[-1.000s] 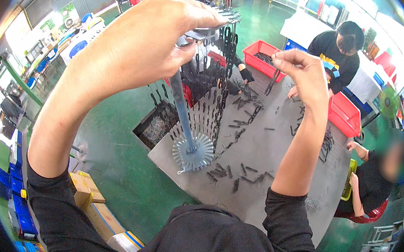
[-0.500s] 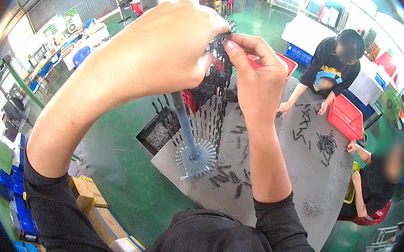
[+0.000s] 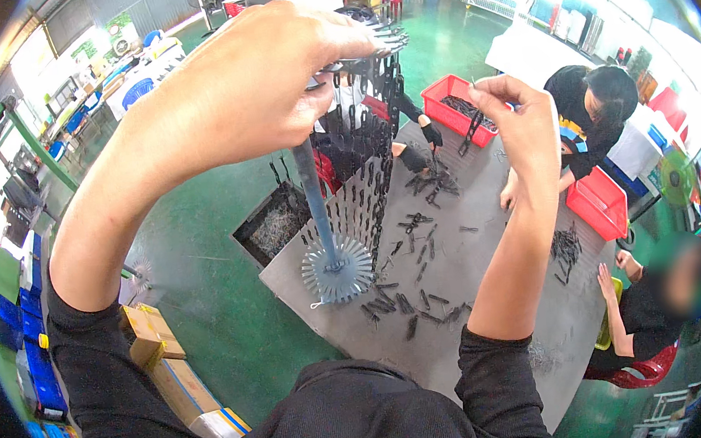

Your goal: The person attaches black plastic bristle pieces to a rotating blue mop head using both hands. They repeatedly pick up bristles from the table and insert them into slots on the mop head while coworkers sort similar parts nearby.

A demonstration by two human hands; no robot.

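A small black clip (image 3: pixel 471 129) is pinched between the fingertips of the right hand (image 3: pixel 525 116) and is held up high over the grey table (image 3: pixel 490 290). The clip looks thin and light, so little force is likely needed. It seems hard, not soft, and it is best held at its top end, so that the rest hangs free.

A tall rack (image 3: pixel 330 221) is held near its top by the left hand (image 3: pixel 248 94), which is closed around it. Many black clips hang from the top ring (image 3: pixel 377 46) in rows. The rack's pole is thin and stiff, and its round foot (image 3: pixel 336 268) is set on the table. The rack may tip if it is let go, so a firm hold up high looks wise.

More loose clips (image 3: pixel 407 297) are spread on the table. They are small and could slip away easily. Two red trays (image 3: pixel 453 101) (image 3: pixel 603 201) are seen at the far side. Other people are seated around the table. Boxes (image 3: pixel 168 377) are stacked on the green floor (image 3: pixel 193 233).
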